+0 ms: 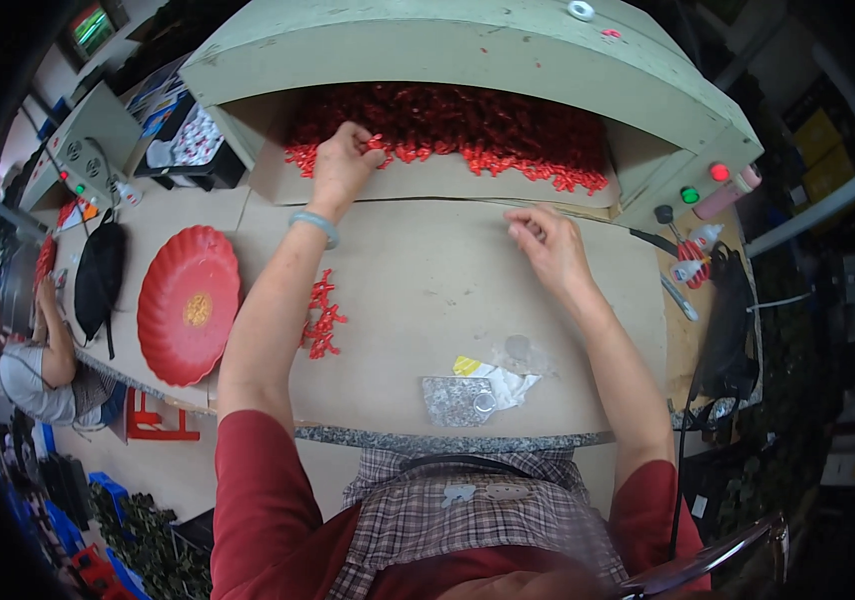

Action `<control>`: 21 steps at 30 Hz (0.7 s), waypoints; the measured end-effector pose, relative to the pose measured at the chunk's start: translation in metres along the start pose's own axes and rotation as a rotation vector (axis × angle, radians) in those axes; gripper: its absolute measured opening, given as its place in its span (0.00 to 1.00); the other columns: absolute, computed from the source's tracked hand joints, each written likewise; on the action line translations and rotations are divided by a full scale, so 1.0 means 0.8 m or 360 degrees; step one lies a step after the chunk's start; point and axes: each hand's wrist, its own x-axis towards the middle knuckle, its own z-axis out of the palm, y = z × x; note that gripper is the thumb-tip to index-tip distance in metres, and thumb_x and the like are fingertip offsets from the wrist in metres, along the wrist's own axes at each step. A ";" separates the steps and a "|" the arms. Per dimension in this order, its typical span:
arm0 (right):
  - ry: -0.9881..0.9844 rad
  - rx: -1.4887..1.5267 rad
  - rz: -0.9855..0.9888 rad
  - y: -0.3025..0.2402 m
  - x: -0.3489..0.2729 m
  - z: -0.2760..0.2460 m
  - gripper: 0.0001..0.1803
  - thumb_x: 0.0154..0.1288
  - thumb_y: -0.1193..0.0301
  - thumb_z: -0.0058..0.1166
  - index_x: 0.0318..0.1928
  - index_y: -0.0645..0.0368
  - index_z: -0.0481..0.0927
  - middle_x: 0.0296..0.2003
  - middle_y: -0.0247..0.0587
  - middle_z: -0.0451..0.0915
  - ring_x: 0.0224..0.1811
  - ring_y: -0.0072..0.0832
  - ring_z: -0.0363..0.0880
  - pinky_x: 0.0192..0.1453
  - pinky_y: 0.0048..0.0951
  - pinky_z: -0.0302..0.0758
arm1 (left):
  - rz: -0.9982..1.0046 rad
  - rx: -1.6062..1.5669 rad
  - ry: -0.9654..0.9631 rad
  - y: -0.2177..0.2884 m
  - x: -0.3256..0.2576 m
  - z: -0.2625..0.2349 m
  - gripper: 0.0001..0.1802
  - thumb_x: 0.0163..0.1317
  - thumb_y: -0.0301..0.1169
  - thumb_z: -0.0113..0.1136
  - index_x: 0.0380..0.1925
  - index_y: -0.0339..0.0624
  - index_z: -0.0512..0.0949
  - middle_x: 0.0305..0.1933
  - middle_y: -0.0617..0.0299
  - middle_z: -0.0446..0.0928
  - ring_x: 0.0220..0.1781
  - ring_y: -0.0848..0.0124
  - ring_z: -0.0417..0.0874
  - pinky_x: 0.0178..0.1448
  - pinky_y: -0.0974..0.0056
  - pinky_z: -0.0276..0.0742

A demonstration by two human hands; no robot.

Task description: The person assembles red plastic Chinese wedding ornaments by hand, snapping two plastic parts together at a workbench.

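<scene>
The left hand (343, 165) reaches forward to the heap of small red plastic pieces (458, 130) under the pale green hood (468, 50), its fingers pinched on a few of them at the heap's near edge. The right hand (548, 245) rests on the worktop (428, 290) with fingers curled narrow; whether it holds anything cannot be told. A small red cluster (323, 320) lies beside the left forearm, near a red plate (188, 305).

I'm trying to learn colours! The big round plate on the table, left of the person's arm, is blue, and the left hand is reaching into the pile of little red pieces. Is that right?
Not quite. The head view shows the plate is red with a gold centre, not blue. The rest holds: it lies left of the arm, and the left hand reaches into the pile of little red pieces.
</scene>
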 end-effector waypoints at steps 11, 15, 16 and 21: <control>0.0362 -0.0852 -0.0097 0.083 0.095 -0.002 0.06 0.59 0.73 0.63 0.38 0.58 0.83 0.36 0.43 0.79 0.40 0.44 0.82 0.43 0.45 0.78 | -0.0290 -0.0737 -0.0212 0.062 -0.055 -0.050 0.11 0.59 0.32 0.71 0.37 0.39 0.81 0.27 0.69 0.77 0.28 0.81 0.74 0.35 0.73 0.71; 0.0366 -0.1015 -0.0044 0.077 0.103 0.006 0.06 0.58 0.69 0.65 0.33 0.56 0.81 0.36 0.44 0.80 0.40 0.46 0.82 0.43 0.48 0.78 | -0.0265 -0.0995 -0.0201 0.087 -0.086 -0.095 0.09 0.64 0.32 0.67 0.39 0.40 0.81 0.31 0.67 0.80 0.27 0.83 0.72 0.32 0.75 0.67; 0.0341 -0.1000 -0.0059 0.075 0.104 0.005 0.06 0.58 0.69 0.65 0.33 0.56 0.81 0.36 0.44 0.80 0.40 0.46 0.82 0.43 0.48 0.78 | -0.0286 -0.0983 -0.0178 0.092 -0.095 -0.104 0.09 0.64 0.32 0.67 0.39 0.40 0.81 0.31 0.67 0.80 0.27 0.83 0.72 0.32 0.75 0.67; 0.0243 -0.1045 -0.0091 0.081 0.104 -0.002 0.07 0.59 0.70 0.64 0.32 0.58 0.81 0.36 0.46 0.82 0.41 0.48 0.82 0.43 0.47 0.78 | -0.0382 -0.1388 -0.0057 0.116 -0.177 -0.131 0.09 0.67 0.25 0.60 0.46 0.36 0.78 0.34 0.62 0.80 0.26 0.82 0.72 0.32 0.77 0.68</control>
